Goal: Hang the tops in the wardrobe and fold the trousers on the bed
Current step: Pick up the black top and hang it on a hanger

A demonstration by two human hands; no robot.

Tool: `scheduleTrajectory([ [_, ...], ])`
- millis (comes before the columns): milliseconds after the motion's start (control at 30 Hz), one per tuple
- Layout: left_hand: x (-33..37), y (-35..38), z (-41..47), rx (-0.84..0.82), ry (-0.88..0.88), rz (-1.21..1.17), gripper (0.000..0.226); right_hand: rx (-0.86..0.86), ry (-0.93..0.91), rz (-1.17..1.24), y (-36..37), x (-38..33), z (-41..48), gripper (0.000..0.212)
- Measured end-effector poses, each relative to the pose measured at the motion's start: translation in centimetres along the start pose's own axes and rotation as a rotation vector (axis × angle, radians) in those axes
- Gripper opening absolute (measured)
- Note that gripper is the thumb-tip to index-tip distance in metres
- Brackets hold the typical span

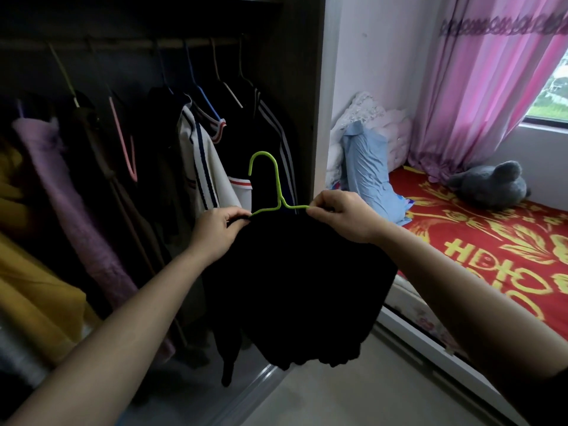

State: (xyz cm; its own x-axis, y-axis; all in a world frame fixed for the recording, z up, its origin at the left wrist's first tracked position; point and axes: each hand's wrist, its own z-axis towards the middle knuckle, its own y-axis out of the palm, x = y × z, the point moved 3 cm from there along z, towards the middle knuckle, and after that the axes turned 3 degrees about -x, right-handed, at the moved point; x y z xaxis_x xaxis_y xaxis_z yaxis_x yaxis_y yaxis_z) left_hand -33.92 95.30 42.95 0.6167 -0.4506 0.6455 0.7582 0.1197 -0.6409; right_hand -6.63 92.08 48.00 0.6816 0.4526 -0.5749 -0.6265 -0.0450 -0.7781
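Black top [295, 287] draped over a green hanger [279, 192], held in front of the open wardrobe [302, 87]. The hanger's long axis runs side to side between the two hands. Its hook stands upright, opening to the left. The rail [123, 43] lies well above and beyond the hook, so the coming move is judged to be a lift up and forward. Left hand [219, 230]: fingers curled round the hanger's left end and the cloth over it. Right hand [341, 216]: thumb and forefinger pinch the bare right end, the other fingers folded. Neither hand is clearly nearer the rail.
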Motion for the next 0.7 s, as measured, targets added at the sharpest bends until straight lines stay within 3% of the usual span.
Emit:
scheduleTrajectory([
  [133,-0.7,-1.7,-0.1,0.069,0.050,0.007,0.016,-0.256,0.140,0.328,1.2,-2.2,1.6,0.018],
  [267,-2.1,-4.8,0.6,0.088,0.047,0.025,0.016,-0.288,0.195,0.666,2.6,-4.0,3.1,0.016],
  [333,-3.1,-7.1,1.1,0.087,0.058,0.254,0.024,-0.290,0.225,0.773,3.4,-5.3,4.0,0.017],
  [433,-4.9,-11.4,1.3,0.140,0.064,0.664,0.042,-0.264,0.294,0.854,5.0,-7.9,5.5,0.018],
  [567,-6.6,-16.5,1.4,0.165,0.063,1.004,0.049,-0.184,0.297,0.847,7.3,-11.7,7.4,0.042],
  [633,-7.5,-17.9,1.6,0.121,-0.002,1.067,0.052,-0.162,0.254,0.851,8.4,-13.1,8.2,0.035],
  [700,-8.3,-18.8,1.7,0.107,-0.054,0.995,0.054,-0.157,0.192,0.845,9.3,-14.3,9.3,0.014],
])
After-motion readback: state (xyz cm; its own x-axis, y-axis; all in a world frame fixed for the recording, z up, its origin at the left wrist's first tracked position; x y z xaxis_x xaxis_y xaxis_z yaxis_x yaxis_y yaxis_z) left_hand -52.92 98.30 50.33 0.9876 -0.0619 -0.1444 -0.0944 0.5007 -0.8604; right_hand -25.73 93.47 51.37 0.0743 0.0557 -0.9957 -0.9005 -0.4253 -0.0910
